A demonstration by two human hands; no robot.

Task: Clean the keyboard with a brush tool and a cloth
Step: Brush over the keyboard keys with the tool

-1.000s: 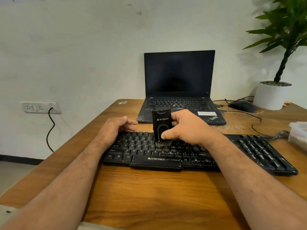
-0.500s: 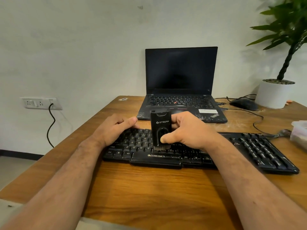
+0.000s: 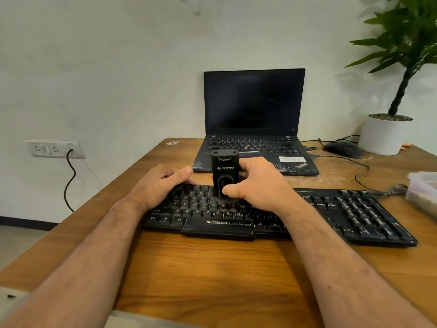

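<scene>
Right hand [image 3: 257, 185] gripped brush [image 3: 225, 176] upright on keyboard [image 3: 354, 211]; left hand [image 3: 163, 185], fingers loosely curled, steadied it; excess pressure risked dislodging keycaps.

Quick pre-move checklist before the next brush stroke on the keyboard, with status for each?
1. Brush gripped: ok, the right hand holds it upright, thumb on its front.
2. Bristles on keys: ok, the brush's lower end meets the middle rows of the keyboard.
3. Keyboard steadied: ok, the left hand rests on its left end, fingers curled at the far edge.
4. Stroke path rightward: ok, the keys to the right lie uncovered.
5. Cloth at hand: cannot tell, none shows in view.
6. Surroundings: ok, the laptop sits behind the keyboard and the container stands at its right end, both apart from the brush.
</scene>
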